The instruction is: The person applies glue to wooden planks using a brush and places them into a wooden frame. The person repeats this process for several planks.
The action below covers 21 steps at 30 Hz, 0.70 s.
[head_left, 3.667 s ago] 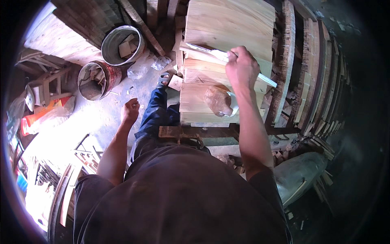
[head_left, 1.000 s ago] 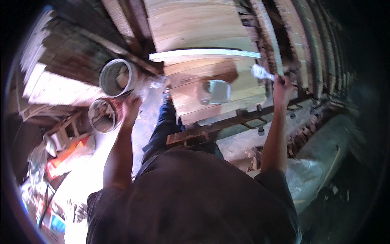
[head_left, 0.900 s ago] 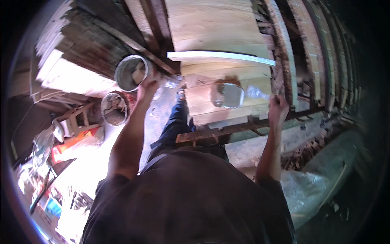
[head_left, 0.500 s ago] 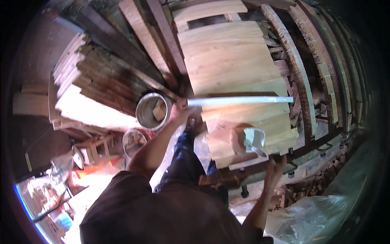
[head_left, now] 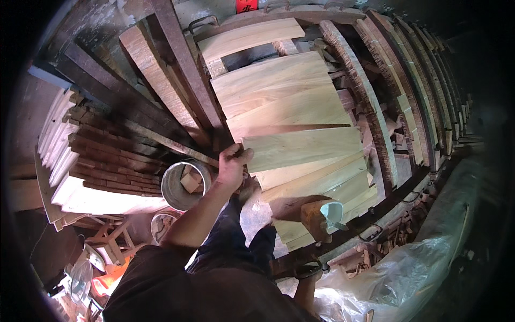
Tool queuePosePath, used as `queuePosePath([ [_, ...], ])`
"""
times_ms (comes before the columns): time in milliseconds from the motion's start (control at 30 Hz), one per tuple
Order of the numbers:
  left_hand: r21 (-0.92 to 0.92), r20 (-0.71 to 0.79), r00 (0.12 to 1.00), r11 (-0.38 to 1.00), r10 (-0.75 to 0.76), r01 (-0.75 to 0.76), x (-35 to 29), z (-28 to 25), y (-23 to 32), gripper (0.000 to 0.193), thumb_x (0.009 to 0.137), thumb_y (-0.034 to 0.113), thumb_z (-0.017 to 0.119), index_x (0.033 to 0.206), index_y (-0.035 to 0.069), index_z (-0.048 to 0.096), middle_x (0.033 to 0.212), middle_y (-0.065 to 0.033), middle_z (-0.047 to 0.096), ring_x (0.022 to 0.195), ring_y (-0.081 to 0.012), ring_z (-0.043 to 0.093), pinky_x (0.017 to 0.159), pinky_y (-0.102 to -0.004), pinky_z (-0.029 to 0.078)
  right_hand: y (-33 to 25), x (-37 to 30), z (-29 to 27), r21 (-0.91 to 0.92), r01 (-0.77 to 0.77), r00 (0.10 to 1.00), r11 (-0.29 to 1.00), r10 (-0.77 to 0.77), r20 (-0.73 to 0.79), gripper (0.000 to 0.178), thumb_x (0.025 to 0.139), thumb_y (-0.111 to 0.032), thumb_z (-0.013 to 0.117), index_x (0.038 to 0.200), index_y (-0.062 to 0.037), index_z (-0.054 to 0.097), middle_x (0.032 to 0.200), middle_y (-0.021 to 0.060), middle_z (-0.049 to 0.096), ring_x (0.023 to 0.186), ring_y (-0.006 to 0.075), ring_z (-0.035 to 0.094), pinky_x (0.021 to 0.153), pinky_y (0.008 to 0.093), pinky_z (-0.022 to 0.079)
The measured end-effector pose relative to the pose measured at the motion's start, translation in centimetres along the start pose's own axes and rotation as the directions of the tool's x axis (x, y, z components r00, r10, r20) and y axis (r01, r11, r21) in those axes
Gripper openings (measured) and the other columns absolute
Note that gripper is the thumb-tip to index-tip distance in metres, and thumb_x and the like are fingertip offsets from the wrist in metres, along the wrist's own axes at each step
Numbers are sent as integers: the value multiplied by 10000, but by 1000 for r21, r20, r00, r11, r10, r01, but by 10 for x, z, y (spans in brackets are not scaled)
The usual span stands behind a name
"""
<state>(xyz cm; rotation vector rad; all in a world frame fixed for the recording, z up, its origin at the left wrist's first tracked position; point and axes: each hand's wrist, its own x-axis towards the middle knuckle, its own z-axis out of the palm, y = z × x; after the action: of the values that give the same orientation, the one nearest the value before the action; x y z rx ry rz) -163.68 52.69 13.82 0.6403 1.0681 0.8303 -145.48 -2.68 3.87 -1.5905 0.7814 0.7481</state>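
My left hand is closed on the left end of a pale wooden board, with the thumb on top. This board lies across other pale boards, and its far edge casts a dark line on them. Low in the view, my right hand is closed at a dark looped metal handle on the near rail; part of its fingers is hidden. Between the hands, a brownish container with white inside stands on the boards, a flat tool leaning out of it.
A metal bucket with wood offcuts stands left of my forearm. Stacked boards and long beams fill the left. Slatted rails run along the right, above scrap wood. Clear plastic sheeting covers the lower right.
The board in my left hand has turned from edge-on to lying flat on the others. My right hand has moved back toward my body along the rail. The view has shifted.
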Motion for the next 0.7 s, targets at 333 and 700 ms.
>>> queuePosePath([
  [333, -235, -63, 983, 954, 175, -185, 133, -29, 105, 239, 836, 2, 654, 1069, -42, 627, 1030, -92, 637, 934, -240, 608, 848, -394, 477, 18, 0, -11, 36, 70, 996, 997, -68, -57, 401, 931, -288, 446, 1200, -26, 590, 1089, 140, 621, 974, 249, 609, 878, 392, 505],
  [700, -186, -288, 957, 980, 16, -73, 288, -71, 127, 307, 807, 50, 718, 1088, -4, 607, 1075, -110, 599, 984, -250, 592, 808, -421, 485, 1, -7, -25, 503, -17, 924, 864, 206, -322, 312, 950, -200, 412, 1150, -55, 601, 1082, 104, 618, 993, 235, 621, 911, 381, 497],
])
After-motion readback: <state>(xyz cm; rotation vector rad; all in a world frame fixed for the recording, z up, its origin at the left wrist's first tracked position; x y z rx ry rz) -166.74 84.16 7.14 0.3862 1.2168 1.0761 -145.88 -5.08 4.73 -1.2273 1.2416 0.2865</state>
